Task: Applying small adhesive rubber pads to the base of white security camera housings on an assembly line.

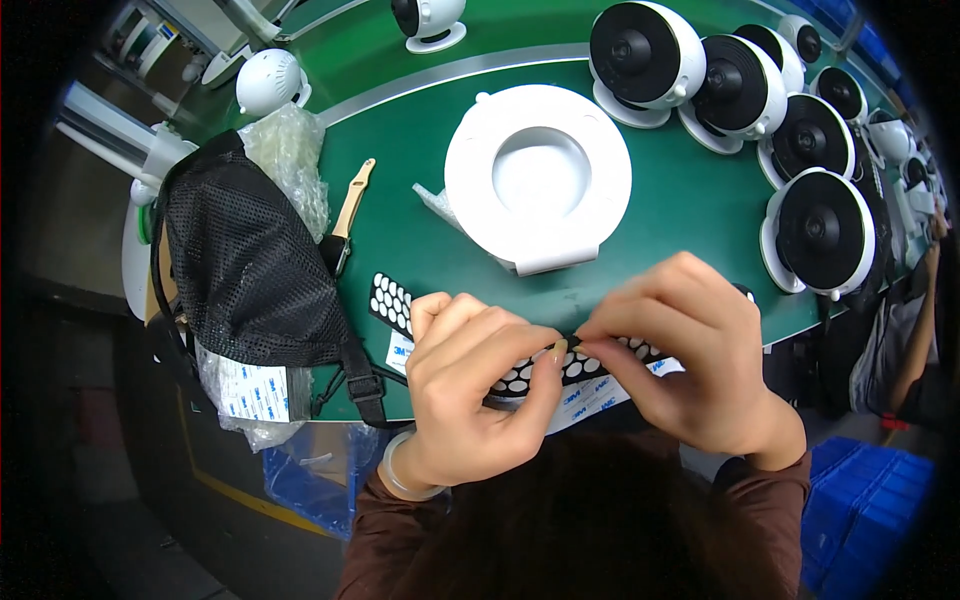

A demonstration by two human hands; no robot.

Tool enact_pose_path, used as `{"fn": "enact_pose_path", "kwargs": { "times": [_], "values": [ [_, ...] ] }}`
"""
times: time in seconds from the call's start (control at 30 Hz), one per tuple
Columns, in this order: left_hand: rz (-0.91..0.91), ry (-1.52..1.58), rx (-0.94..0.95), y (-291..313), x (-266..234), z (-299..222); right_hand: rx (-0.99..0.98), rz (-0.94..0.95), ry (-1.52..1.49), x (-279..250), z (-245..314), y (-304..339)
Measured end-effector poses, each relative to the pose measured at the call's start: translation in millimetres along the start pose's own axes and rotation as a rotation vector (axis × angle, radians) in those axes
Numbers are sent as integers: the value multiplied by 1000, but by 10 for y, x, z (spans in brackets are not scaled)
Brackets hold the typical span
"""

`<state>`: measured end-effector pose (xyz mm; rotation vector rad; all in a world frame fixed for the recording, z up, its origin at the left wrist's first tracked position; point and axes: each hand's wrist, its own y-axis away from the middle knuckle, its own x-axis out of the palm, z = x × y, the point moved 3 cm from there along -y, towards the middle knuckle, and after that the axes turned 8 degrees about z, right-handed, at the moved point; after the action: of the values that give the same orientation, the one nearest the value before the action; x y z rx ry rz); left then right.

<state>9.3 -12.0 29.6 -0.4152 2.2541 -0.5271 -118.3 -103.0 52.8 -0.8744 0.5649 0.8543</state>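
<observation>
My left hand [470, 390] and my right hand [700, 350] meet at the near edge of the table, thumbs and forefingers pinched together. What sits between their fingertips is small and dark, too small to make out. Under them lies a black strip with rows of white round dots [585, 366], partly hidden by both hands. White backing paper with blue print [590, 402] shows below the strip. Another piece of the dotted black sheet [390, 300] sticks out left of my left hand. Just beyond the hands rests a white round housing [468, 170] with a deep round hollow.
A black mesh bag [250, 260] lies on the left, beside crumpled clear plastic wrap [290, 155] and a wooden-handled brush [354, 200]. Several white camera-like units with black fronts [822, 232] crowd the right side. A blue crate [865, 510] stands at lower right.
</observation>
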Motion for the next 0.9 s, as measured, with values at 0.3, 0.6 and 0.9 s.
{"fn": "enact_pose_path", "kwargs": {
  "times": [0.3,0.6,0.9],
  "values": [
    [-46,-11,-18,12,-26,28,8,8,-66,61,15,-19],
    [-69,-9,-12,37,-58,31,-44,-53,-29,80,48,-14],
    [-68,-17,-7,46,-73,16,-44,-50,-8,89,79,-12]
  ]
}}
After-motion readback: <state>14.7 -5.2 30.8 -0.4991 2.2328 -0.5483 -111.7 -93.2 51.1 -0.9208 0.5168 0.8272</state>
